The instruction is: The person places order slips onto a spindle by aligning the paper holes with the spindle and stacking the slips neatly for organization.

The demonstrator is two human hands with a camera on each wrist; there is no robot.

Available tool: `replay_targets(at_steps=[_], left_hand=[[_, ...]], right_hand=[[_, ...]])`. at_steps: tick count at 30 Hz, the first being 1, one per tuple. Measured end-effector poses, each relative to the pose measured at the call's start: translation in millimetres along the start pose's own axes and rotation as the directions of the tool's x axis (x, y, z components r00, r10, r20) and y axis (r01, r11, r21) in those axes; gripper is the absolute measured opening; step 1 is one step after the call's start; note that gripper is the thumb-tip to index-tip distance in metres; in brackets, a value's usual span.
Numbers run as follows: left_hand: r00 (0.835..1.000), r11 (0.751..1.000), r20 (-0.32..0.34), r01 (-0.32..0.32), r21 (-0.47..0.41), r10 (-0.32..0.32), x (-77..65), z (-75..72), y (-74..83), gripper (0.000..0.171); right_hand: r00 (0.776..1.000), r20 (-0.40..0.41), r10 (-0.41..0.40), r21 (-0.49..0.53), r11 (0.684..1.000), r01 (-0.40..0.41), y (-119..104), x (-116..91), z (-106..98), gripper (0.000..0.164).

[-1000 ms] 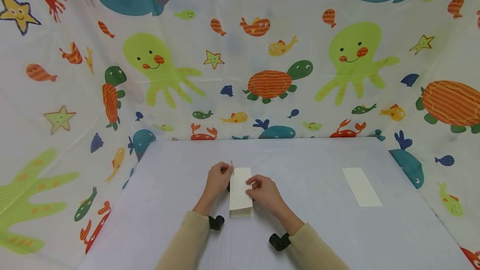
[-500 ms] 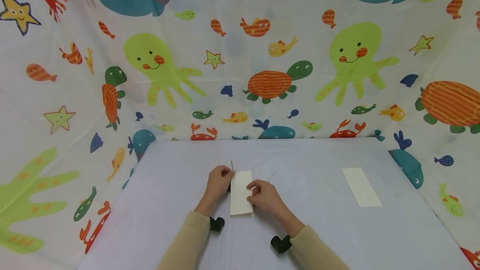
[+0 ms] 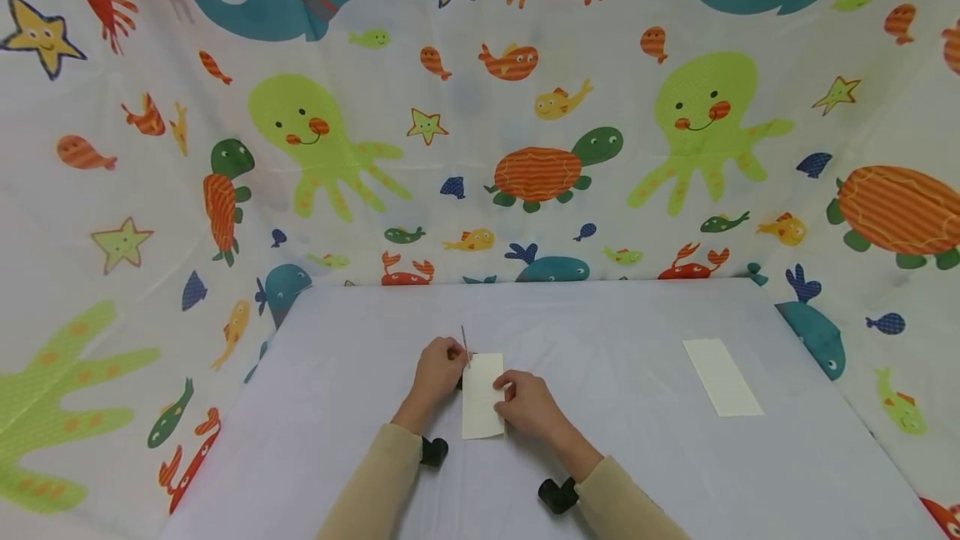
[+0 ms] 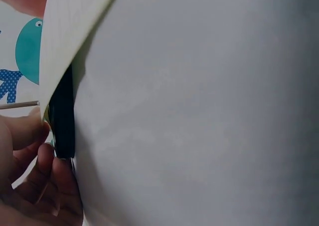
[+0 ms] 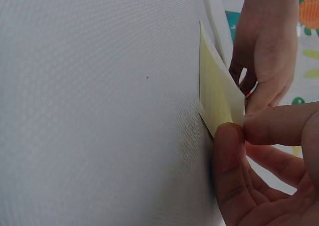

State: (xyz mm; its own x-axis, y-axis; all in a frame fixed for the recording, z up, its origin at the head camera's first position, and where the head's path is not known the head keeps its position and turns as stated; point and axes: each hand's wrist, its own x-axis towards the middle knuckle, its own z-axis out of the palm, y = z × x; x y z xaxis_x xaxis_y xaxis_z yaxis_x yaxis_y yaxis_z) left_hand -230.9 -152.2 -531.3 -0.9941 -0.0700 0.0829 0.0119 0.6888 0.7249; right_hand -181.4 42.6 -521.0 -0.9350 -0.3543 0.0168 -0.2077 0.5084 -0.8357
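Observation:
Near the table's middle, a cream sheet of paper (image 3: 482, 398) is between the hands, tilted off the table in the right wrist view. The left hand (image 3: 440, 369) is at its far left corner, thumb and fingertips pinched round the edge beside a flat black piece (image 4: 62, 118). A thin dark rod (image 3: 465, 343) sticks up from these fingers; what kind of thing the black piece and rod are, I cannot tell. The right hand (image 3: 528, 402) pinches the paper's right edge between thumb and fingers.
A second cream sheet (image 3: 722, 377) lies flat on the white-covered table (image 3: 615, 323), to the right. Black wrist cameras sit at both cuffs, close over the table. Behind the table hangs a curtain (image 3: 427, 223) printed with sea animals.
Both hands have come slightly toward the person with the paper. Its near end has come down over a lower sheet edge that showed earlier. The sheet on the right has stayed put.

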Motion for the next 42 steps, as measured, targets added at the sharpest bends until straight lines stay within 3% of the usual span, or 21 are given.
replay_targets(at_steps=[12,18,28,42], left_hand=[[1.000,1.000,0.016,0.010,-0.019,-0.010,-2.7,-2.9,1.6,0.008],[0.998,0.999,0.070,0.009,-0.049,-0.006,-8.2,-9.4,-0.2,0.014],[0.979,0.992,0.159,-0.121,-0.033,0.125,-13.4,-16.6,-2.6,0.014],[0.977,0.997,0.196,-0.082,0.003,0.080,-11.6,-15.3,-3.3,0.019]], right_hand=[[0.999,0.025,0.047,-0.013,0.999,-0.047,-2,-1,-1,0.027],[0.999,0.032,0.034,-0.020,0.999,-0.033,-2,-2,0,0.027],[0.999,0.035,0.026,-0.020,0.999,-0.025,-2,-2,-2,0.027],[0.999,0.042,0.019,-0.043,0.999,-0.018,-2,-3,-7,0.026]])
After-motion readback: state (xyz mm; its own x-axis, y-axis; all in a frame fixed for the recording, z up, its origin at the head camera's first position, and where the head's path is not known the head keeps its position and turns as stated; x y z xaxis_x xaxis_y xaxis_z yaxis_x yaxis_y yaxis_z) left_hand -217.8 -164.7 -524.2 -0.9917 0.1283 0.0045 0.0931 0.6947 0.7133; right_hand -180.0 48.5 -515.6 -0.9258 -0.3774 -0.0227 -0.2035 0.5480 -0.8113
